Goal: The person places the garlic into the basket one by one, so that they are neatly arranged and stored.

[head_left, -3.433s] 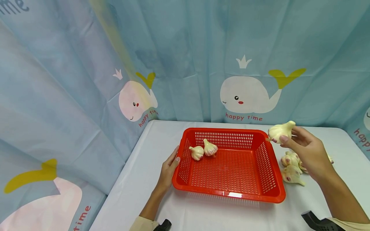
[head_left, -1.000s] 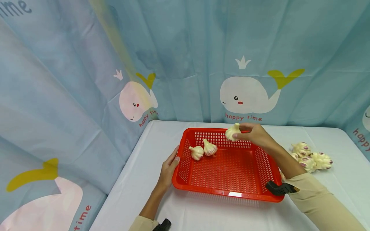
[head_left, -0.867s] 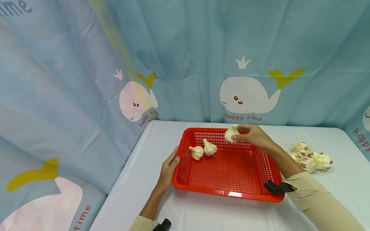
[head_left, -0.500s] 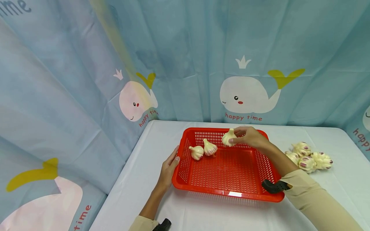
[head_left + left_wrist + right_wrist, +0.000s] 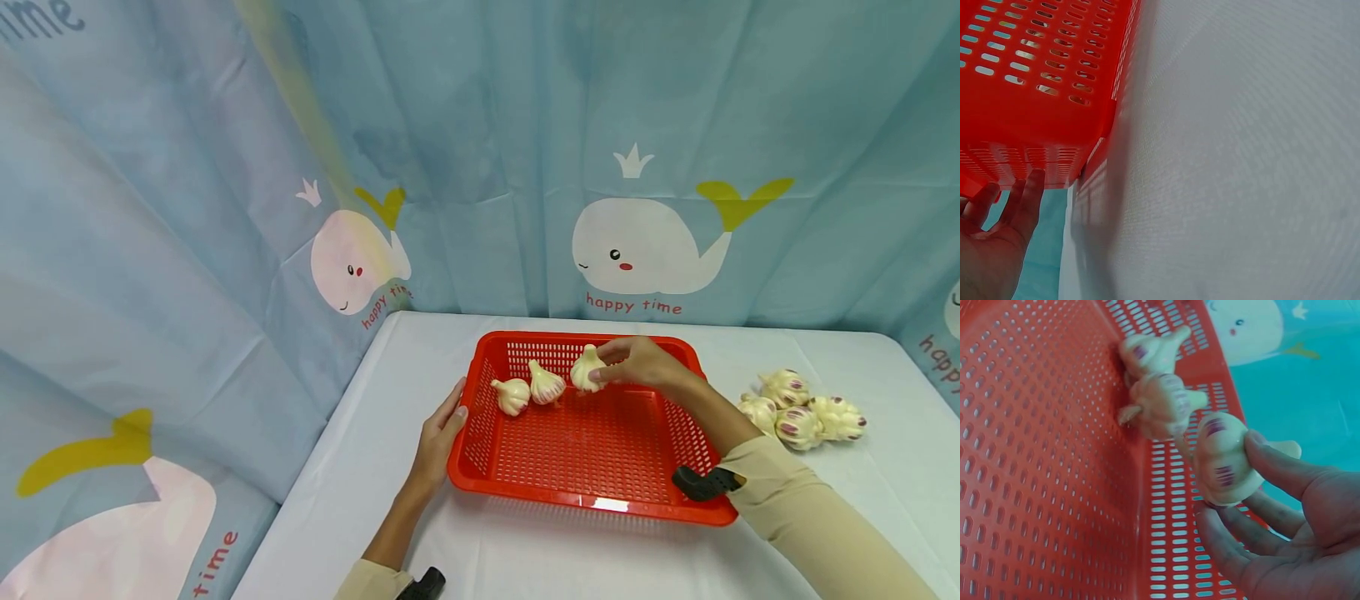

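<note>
One round, cream-and-purple garlic bulb (image 5: 583, 372) is pinched in your right hand (image 5: 643, 364); your straight-fingered left hand (image 5: 437, 437) touches the red plastic basket (image 5: 555, 498).

In the basket (image 5: 592, 450) two garlic bulbs (image 5: 548, 388) are at left, a third bulb (image 5: 585, 372) right of them; outside right, on the table (image 5: 360, 467) — a heap (image 5: 798, 428), seemingly four.

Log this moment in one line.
left hand: touches basket | right hand: pinches garlic bulb near basket's far side | inside basket: two bulbs | on table: more garlic
</note>
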`<state>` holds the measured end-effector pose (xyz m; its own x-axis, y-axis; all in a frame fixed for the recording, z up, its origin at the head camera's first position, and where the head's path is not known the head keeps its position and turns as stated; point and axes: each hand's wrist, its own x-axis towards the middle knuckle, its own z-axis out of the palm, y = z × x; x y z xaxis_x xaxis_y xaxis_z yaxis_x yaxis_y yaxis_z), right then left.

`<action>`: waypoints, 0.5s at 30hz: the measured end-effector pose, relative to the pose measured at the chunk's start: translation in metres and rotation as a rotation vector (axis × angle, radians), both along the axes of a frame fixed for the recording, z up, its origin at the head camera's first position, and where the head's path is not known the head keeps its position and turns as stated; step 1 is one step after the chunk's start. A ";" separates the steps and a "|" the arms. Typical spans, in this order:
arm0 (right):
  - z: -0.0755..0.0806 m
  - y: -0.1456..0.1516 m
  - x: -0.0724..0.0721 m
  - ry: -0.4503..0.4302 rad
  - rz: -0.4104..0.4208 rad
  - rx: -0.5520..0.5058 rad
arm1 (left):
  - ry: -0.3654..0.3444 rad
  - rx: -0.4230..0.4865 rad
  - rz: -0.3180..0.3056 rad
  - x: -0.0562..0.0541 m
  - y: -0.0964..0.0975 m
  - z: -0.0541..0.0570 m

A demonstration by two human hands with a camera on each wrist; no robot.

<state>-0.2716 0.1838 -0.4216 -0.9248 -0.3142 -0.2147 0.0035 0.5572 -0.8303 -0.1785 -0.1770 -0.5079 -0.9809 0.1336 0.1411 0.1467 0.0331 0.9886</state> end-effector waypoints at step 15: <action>-0.015 -0.008 -0.007 -0.054 0.049 0.083 | 0.000 -0.018 0.011 0.000 0.001 0.001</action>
